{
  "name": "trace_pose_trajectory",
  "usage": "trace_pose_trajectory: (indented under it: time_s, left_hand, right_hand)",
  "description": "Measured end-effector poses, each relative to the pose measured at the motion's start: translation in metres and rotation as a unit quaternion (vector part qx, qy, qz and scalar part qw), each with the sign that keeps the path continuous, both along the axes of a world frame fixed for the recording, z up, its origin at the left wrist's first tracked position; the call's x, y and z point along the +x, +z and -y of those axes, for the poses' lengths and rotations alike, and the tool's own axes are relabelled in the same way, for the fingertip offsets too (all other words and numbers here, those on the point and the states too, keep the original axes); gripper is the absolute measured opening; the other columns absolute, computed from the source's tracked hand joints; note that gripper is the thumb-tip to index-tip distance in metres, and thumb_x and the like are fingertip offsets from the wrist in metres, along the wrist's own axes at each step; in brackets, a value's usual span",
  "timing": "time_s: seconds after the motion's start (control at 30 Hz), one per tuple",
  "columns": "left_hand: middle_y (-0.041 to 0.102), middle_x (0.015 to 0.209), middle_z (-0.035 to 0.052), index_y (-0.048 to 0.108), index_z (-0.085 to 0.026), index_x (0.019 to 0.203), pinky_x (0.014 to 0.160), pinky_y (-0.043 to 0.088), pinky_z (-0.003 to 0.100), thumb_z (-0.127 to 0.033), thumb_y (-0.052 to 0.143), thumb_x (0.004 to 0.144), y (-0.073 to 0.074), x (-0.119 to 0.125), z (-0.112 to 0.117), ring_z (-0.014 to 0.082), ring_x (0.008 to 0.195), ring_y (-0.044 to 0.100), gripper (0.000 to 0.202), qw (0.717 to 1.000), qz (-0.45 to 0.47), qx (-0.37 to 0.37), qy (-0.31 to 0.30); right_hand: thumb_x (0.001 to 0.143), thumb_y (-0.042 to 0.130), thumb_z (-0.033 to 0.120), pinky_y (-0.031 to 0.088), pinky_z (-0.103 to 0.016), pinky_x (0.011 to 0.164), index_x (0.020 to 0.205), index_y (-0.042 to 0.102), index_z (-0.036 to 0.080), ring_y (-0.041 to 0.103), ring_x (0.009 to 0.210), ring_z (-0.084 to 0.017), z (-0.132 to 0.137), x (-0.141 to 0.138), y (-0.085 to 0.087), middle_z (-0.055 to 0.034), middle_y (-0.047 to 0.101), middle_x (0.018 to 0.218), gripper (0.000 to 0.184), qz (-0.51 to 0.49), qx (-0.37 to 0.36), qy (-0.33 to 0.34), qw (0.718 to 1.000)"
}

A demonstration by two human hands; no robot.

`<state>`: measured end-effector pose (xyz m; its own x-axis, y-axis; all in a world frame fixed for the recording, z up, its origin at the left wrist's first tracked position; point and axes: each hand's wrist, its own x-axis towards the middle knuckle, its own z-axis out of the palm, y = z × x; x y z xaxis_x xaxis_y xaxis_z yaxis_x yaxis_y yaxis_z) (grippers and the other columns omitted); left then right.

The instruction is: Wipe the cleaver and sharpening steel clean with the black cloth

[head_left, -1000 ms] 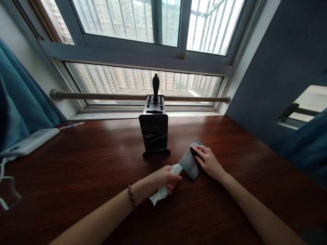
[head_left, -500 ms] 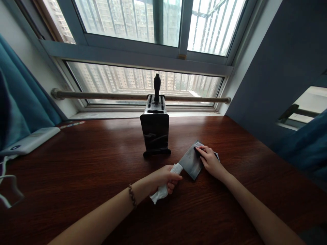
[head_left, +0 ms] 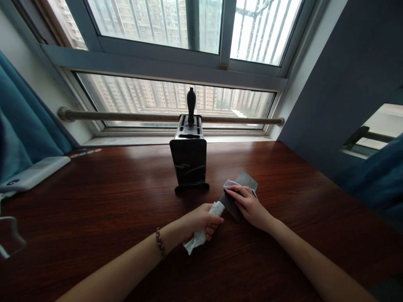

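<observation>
Clenching tissue-wrapped handle [head_left: 218,208], left hand [head_left: 201,220]; right hand [head_left: 251,206] flat, pressing wipe [head_left: 229,183] on grey blade [head_left: 247,179].

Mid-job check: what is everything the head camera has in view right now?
cleaver: one, grey blade, flat on the table right of the knife block
tissue: one, white, wrapped round the cleaver's grip
wipe: one, white, on the blade
knife block: one, black, upright mid-table
knife handle: one, dark, standing in the block
table: one, dark red-brown wood
flat device: one, white, table's far left
curtain: one, teal, left edge
rail: one, brownish, across the window
bracelet: one, beaded, left wrist
left hand: closed round the tissue-wrapped grip
right hand: fingers flat on the wipe
</observation>
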<state>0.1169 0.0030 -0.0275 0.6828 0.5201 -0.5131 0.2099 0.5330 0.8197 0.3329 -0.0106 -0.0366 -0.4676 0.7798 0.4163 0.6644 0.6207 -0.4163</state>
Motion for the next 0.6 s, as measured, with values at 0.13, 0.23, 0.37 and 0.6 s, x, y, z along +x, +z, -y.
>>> trace_pose_trajectory:
  time_s: [0.13, 0.23, 0.37, 0.6]
  left_hand:
    - [0.038, 0.05, -0.0095, 0.037, -0.02, 0.077, 0.038, 0.031, 0.016, -0.027, 0.066, 0.065, 0.002, 0.001, 0.001, 0.0024, 0.037, 0.03, 0.033, 1.0, 0.008, -0.013, 0.001]
    - [0.036, 0.05, -0.0099, 0.036, -0.02, 0.077, 0.039, 0.03, 0.015, -0.026, 0.066, 0.066, 0.005, 0.0, 0.003, 0.0019, 0.038, 0.029, 0.033, 1.0, 0.014, -0.019, 0.008]
    - [0.036, 0.05, -0.0101, 0.036, -0.02, 0.078, 0.039, 0.029, 0.015, -0.028, 0.068, 0.065, 0.004, 0.001, 0.003, 0.0016, 0.038, 0.029, 0.035, 1.0, 0.017, -0.02, 0.015]
    - [0.037, 0.049, -0.0106, 0.036, -0.02, 0.077, 0.038, 0.032, 0.016, -0.034, 0.075, 0.06, -0.005, 0.0, -0.001, 0.0017, 0.037, 0.029, 0.045, 0.999, 0.026, -0.032, 0.009]
  right_hand:
    - [0.091, 0.038, 0.017, 0.035, -0.042, 0.102, 0.133, 0.042, 0.029, 0.04, 0.119, -0.021, -0.025, 0.026, -0.014, -0.0024, 0.045, 0.135, 0.044, 0.022, 0.022, -0.093, 0.995]
    - [0.09, 0.038, 0.018, 0.036, -0.041, 0.101, 0.132, 0.045, 0.024, 0.042, 0.115, -0.021, -0.038, 0.047, -0.026, -0.0024, 0.045, 0.137, 0.043, 0.05, 0.016, -0.171, 0.984]
    - [0.089, 0.037, 0.017, 0.037, -0.043, 0.099, 0.131, 0.046, 0.02, 0.043, 0.111, -0.023, -0.046, 0.064, -0.037, -0.0057, 0.045, 0.137, 0.043, 0.057, 0.01, -0.226, 0.972]
    - [0.084, 0.042, 0.014, 0.039, -0.038, 0.097, 0.125, 0.052, 0.014, 0.046, 0.111, -0.023, -0.047, 0.072, -0.043, -0.0087, 0.054, 0.128, 0.042, 0.063, -0.002, -0.294, 0.954]
